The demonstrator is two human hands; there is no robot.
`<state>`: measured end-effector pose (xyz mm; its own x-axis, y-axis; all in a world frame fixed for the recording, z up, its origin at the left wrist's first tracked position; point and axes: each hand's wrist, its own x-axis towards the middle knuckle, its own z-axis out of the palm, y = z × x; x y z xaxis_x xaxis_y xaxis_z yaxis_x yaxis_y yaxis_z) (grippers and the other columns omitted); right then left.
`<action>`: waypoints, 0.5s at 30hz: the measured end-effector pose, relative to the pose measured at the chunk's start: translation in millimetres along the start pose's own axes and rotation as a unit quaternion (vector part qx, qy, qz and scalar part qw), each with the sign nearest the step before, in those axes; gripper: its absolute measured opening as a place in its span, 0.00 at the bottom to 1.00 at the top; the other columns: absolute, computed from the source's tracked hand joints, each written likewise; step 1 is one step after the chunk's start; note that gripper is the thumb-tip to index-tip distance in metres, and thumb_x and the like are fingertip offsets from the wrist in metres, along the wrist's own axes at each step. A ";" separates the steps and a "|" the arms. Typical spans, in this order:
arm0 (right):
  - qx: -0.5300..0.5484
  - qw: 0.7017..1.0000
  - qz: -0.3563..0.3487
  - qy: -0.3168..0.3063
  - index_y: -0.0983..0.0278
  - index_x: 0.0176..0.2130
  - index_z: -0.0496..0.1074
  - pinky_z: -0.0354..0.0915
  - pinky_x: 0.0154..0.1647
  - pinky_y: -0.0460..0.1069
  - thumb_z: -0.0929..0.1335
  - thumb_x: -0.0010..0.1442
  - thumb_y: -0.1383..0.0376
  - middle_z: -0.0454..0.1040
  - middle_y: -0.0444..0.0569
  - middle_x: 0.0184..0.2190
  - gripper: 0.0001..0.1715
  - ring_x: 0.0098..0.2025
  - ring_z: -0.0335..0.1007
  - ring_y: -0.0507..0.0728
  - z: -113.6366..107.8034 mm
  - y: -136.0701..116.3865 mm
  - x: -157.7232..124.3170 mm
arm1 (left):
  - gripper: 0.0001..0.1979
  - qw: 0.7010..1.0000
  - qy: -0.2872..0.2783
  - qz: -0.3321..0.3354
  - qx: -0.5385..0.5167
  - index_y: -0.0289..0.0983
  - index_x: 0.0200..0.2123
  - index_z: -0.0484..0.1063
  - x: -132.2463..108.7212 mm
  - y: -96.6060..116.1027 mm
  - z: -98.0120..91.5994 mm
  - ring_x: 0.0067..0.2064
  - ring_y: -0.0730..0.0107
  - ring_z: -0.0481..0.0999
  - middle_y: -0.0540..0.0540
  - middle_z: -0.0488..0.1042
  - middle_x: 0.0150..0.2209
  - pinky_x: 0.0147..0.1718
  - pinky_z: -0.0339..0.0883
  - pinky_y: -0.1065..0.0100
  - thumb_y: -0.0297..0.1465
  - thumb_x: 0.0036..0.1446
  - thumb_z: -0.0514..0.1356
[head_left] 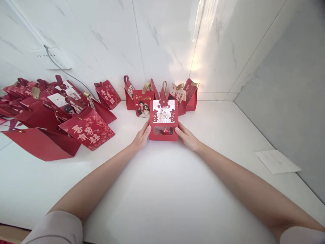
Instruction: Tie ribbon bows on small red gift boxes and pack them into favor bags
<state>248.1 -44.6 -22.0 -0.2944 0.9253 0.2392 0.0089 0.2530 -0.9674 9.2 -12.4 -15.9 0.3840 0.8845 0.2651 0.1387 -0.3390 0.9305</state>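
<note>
A red gift box (164, 136) with a white panel of a cartoon couple and an oval window stands upright between my hands. My left hand (142, 136) grips its left side, thumb on the front edge. On the right side my right hand (187, 136) holds it the same way. Right behind it, several red boxes with ribbon loops stand by the wall, among them a box with a couple and gold writing (142, 104), a box with a pale panel (177, 95) and a red patterned box (191, 96).
Many red boxes lie piled at the left, with a patterned box (88, 130) and a plain red box (43, 144) at the front. A white paper (278, 161) lies on the white table (162, 189) at the right. A grey cable (63, 71) runs from a wall socket.
</note>
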 end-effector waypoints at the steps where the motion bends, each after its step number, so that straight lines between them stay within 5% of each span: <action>1: -0.004 1.000 -0.003 0.001 0.53 0.70 0.45 0.52 0.69 0.56 0.61 0.66 0.46 0.55 0.44 0.69 0.41 0.69 0.53 0.58 0.2 -0.2 -0.7 | 0.32 1.000 0.002 0.004 0.003 0.38 0.67 0.55 -0.1 0.2 0.2 0.65 0.59 0.63 0.43 0.62 0.66 0.64 0.57 0.62 0.49 0.66 0.48; 6: -0.061 0.998 -0.027 -0.011 0.51 0.71 0.33 0.63 0.63 0.57 0.62 0.66 0.48 0.52 0.46 0.70 0.46 0.62 0.65 0.60 3.2 -5.3 -6.6 | 0.30 0.993 0.063 0.019 0.093 0.37 0.66 0.58 -3.0 5.1 -1.4 0.64 0.59 0.64 0.42 0.65 0.64 0.64 0.57 0.61 0.47 0.67 0.47; 9: -0.128 0.990 -0.052 -0.029 0.52 0.71 0.40 0.61 0.64 0.58 0.59 0.68 0.50 0.55 0.45 0.69 0.39 0.62 0.65 0.60 9.8 -7.7 -10.8 | 0.31 0.984 0.095 0.036 0.150 0.40 0.68 0.51 -6.5 7.2 -2.9 0.66 0.59 0.61 0.43 0.61 0.66 0.65 0.53 0.60 0.47 0.67 0.47; 12: -0.139 0.987 -0.078 -0.004 0.54 0.69 0.50 0.58 0.67 0.57 0.57 0.69 0.52 0.61 0.45 0.66 0.33 0.64 0.62 0.59 20.8 -7.6 -15.3 | 0.43 0.973 0.029 0.091 0.210 0.38 0.71 0.39 -9.5 6.7 -3.6 0.70 0.52 0.51 0.38 0.49 0.70 0.68 0.47 0.55 0.54 0.62 0.49; 15: -0.099 0.989 -0.086 0.063 0.53 0.68 0.52 0.55 0.68 0.56 0.57 0.70 0.53 0.59 0.44 0.67 0.30 0.66 0.58 0.57 30.0 -8.6 -19.4 | 0.64 0.963 -0.039 0.110 0.244 0.35 0.71 0.28 -11.0 4.5 -2.0 0.71 0.41 0.43 0.33 0.39 0.72 0.67 0.44 0.46 0.59 0.46 0.62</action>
<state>225.2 -73.2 -20.8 -0.1866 0.8885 0.4193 0.1588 0.4485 -0.8796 3.7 -23.0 -14.1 0.5177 0.7538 0.4046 0.4517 -0.6425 0.6190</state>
